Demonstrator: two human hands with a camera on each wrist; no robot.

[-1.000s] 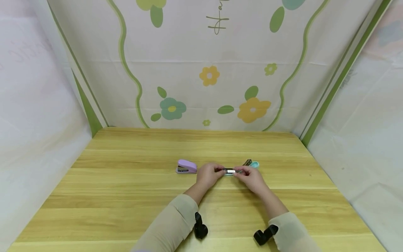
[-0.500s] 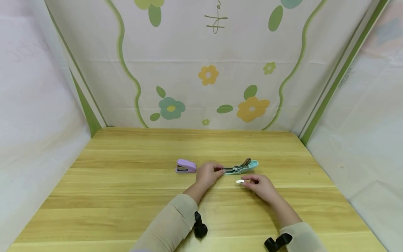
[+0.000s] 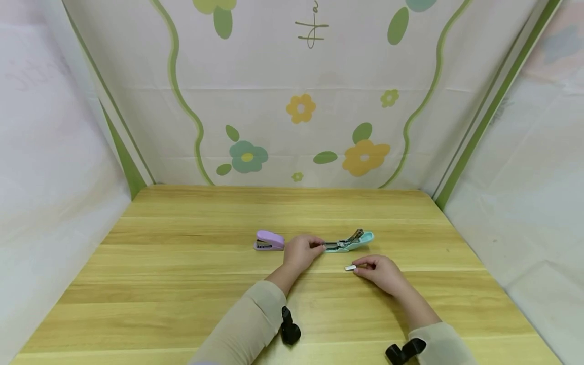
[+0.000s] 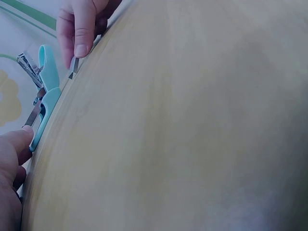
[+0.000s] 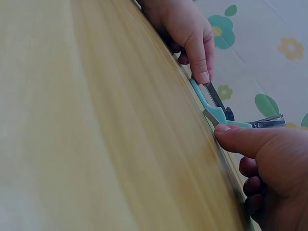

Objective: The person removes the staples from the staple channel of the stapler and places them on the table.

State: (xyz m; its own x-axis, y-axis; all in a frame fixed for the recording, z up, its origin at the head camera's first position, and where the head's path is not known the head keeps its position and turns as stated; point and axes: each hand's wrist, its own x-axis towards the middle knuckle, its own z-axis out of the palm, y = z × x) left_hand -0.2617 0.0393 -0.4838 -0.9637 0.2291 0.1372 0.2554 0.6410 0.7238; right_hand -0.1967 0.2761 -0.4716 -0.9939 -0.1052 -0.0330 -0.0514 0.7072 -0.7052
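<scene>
A teal stapler (image 3: 367, 238) lies opened out on the table, its metal magazine tilted up and back at the right. My left hand (image 3: 300, 253) pinches the stapler's left end between thumb and fingers, covering that tip. In front of the stapler, my right hand (image 3: 382, 275) holds a short strip of staples (image 3: 350, 267) by one end, apart from the stapler. Its silvery side shows beyond the thumb in the right wrist view, where the strip (image 5: 211, 118) overlaps the teal body (image 5: 217, 113). The left wrist view shows the strip (image 4: 73, 67) pointing down from the right fingertips.
A purple stapler (image 3: 270, 240) stands on the wooden table (image 3: 182, 284) just left of my left hand. White cloth with printed flowers (image 3: 301, 126) rises behind the table and along both sides. Black wrist cameras (image 3: 290, 333) sit at both sleeves.
My right hand has drawn the staple strip away from the stapler, towards me and slightly right, uncovering the stapler's middle. The left hand stays on the stapler's end.
</scene>
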